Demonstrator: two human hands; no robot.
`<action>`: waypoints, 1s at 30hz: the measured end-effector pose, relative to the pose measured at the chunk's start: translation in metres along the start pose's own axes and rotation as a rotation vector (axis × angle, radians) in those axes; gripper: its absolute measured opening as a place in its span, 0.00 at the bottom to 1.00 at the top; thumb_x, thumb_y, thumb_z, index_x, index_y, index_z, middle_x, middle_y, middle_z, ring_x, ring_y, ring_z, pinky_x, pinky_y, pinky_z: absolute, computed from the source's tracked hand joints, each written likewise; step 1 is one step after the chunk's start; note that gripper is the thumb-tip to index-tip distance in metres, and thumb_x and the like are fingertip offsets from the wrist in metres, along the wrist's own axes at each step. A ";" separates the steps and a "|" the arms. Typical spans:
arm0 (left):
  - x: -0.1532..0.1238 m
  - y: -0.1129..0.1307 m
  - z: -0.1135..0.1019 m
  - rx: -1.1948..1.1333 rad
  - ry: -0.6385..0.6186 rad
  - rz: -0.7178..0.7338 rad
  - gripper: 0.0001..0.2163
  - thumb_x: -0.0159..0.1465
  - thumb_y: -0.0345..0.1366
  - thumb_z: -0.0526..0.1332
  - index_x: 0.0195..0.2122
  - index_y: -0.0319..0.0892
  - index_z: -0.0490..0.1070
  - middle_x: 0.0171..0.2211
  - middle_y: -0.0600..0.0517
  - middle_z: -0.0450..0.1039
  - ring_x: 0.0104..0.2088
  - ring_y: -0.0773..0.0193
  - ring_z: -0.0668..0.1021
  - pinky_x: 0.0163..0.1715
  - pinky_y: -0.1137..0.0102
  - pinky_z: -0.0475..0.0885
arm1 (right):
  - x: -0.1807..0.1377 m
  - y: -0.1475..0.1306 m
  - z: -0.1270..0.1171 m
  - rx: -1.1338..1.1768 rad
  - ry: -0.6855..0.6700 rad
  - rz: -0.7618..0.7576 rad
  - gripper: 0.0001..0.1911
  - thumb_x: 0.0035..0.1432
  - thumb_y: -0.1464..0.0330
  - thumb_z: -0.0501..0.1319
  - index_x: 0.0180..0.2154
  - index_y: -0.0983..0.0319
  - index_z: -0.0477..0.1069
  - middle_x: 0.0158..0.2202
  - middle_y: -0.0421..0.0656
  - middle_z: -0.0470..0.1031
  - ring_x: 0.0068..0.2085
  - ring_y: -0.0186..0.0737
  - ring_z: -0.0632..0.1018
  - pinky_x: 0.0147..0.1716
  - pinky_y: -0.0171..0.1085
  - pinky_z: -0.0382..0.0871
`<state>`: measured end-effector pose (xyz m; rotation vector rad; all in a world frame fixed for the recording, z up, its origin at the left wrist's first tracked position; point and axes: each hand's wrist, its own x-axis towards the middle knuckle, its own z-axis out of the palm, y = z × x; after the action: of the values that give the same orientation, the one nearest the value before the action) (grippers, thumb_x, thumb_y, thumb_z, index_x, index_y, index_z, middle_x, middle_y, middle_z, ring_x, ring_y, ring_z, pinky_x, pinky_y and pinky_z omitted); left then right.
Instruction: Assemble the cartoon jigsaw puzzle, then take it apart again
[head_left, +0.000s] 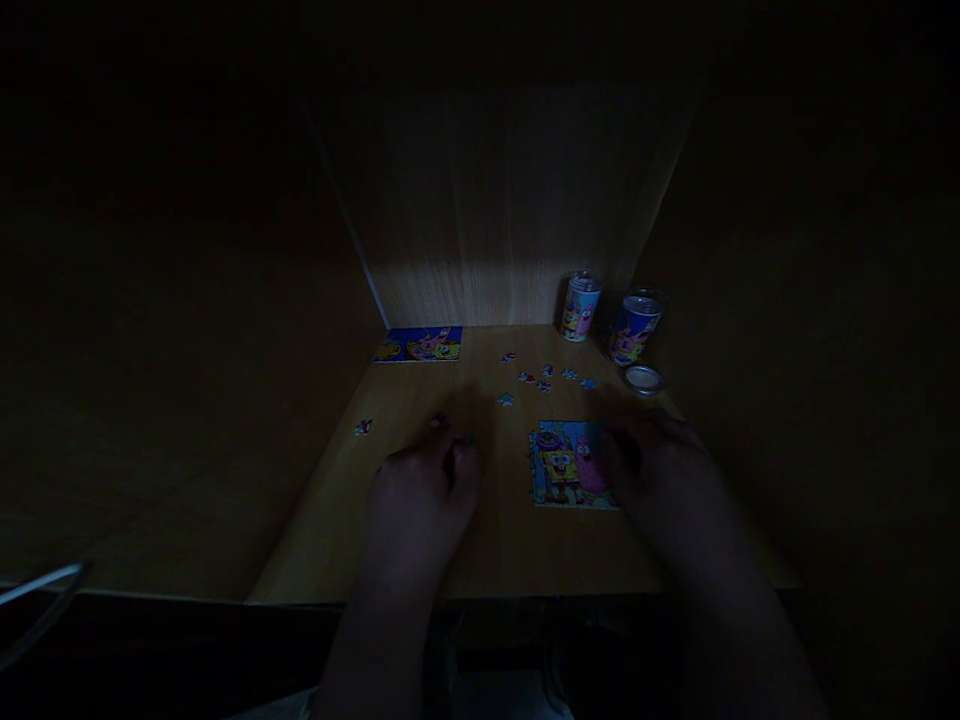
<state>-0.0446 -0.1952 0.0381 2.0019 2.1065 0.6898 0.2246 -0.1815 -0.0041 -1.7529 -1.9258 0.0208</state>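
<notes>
A partly assembled jigsaw puzzle (559, 470) with cartoon figures lies flat on the wooden desk. My right hand (667, 480) is over its right side, fingers curled down and covering that edge; whatever they may hold is hidden. To the left of the puzzle, my left hand (420, 490) is closed just above the desk. A small dark puzzle piece (439, 420) shows at its fingertips. Beyond the puzzle, several loose pieces (544, 385) are scattered, among them a light blue piece (505, 399). Another single piece (363, 428) lies far left.
A second assembled puzzle (420, 344) lies at the back left corner. Two printed cans, one light blue (580, 308) and one dark blue (634, 330), stand at the back right, near a round lid (643, 379). Wooden panels (502, 200) enclose the dim desk.
</notes>
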 end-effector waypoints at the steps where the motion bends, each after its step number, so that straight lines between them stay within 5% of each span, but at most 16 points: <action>1: 0.000 0.000 0.000 0.000 -0.005 0.002 0.11 0.74 0.37 0.56 0.37 0.46 0.78 0.33 0.48 0.85 0.33 0.53 0.86 0.32 0.65 0.64 | 0.000 0.000 0.000 -0.004 0.002 -0.002 0.11 0.75 0.62 0.59 0.44 0.58 0.79 0.49 0.53 0.82 0.51 0.58 0.80 0.54 0.55 0.74; 30: 0.001 -0.003 0.003 0.012 -0.029 0.014 0.13 0.75 0.38 0.55 0.39 0.46 0.80 0.33 0.47 0.85 0.34 0.51 0.86 0.34 0.64 0.66 | 0.000 -0.006 -0.003 -0.028 0.005 0.004 0.11 0.76 0.64 0.58 0.44 0.59 0.79 0.49 0.53 0.83 0.49 0.57 0.80 0.51 0.53 0.74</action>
<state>-0.0465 -0.1937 0.0346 2.0218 2.0872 0.6483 0.2206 -0.1832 0.0003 -1.7735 -1.9282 -0.0095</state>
